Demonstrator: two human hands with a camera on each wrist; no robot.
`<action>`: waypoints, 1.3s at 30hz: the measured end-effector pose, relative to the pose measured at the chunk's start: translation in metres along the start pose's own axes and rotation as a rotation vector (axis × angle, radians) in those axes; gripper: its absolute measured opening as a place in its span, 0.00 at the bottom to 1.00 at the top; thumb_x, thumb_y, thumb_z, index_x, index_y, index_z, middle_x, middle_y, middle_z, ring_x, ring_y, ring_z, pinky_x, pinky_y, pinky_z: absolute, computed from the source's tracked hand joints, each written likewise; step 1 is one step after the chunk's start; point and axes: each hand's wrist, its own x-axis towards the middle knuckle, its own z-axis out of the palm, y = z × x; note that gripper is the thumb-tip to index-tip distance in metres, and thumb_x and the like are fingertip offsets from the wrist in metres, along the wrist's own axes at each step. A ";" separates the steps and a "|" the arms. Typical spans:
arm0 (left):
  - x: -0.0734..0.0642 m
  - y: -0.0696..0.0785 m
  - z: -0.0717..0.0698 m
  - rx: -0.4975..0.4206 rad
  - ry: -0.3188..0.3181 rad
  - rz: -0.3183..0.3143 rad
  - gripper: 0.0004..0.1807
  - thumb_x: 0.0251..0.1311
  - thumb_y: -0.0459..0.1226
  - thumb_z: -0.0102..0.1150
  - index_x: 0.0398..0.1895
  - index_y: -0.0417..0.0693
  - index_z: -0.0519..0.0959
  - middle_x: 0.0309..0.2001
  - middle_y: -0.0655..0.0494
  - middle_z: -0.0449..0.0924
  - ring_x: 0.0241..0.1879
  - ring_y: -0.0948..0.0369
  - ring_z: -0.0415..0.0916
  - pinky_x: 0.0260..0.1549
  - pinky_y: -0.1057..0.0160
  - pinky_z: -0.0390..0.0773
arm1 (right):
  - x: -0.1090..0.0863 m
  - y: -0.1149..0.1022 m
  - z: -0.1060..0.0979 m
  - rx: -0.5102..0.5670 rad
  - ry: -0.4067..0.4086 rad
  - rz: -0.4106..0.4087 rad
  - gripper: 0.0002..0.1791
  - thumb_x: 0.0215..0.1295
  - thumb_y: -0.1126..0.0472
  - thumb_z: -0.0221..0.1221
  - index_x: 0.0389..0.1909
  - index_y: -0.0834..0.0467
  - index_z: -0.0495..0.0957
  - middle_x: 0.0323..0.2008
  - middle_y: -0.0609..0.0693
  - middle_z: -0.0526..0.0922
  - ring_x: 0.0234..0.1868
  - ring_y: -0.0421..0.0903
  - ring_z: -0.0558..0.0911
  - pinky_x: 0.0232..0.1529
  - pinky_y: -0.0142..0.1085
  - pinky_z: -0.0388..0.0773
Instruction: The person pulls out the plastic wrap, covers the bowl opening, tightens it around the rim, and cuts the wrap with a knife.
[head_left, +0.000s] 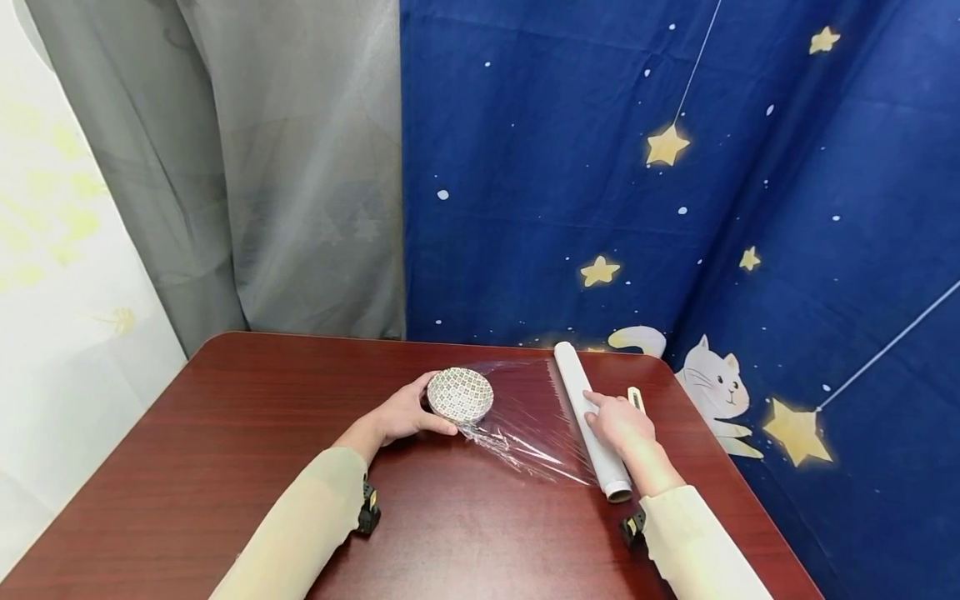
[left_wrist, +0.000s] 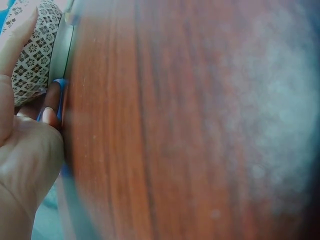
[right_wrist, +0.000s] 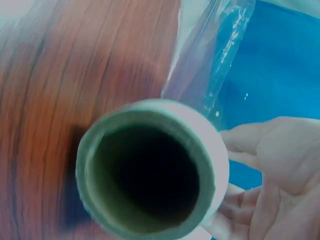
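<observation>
A round bowl with a small floral pattern is at the middle of the table, and my left hand holds it around its left side. The left wrist view shows the bowl's patterned wall between thumb and fingers. Clear cling film stretches from the bowl to a white roll, gathered into creases near the left thumb. From above, my right hand grips the roll, its index finger lying across the top. The roll's hollow cardboard core faces the right wrist camera.
A small pale object with a dark marking lies just beyond the right hand. The reddish-brown table ends at a grey curtain and a blue star-patterned curtain. Dark wrist cameras are strapped below both sleeves.
</observation>
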 end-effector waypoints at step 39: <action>0.000 0.000 0.001 0.012 0.016 0.008 0.63 0.47 0.37 0.90 0.85 0.44 0.60 0.73 0.45 0.79 0.73 0.51 0.73 0.78 0.48 0.66 | -0.002 0.009 0.000 0.051 0.074 -0.071 0.24 0.76 0.53 0.67 0.68 0.57 0.80 0.60 0.68 0.86 0.57 0.64 0.84 0.58 0.62 0.84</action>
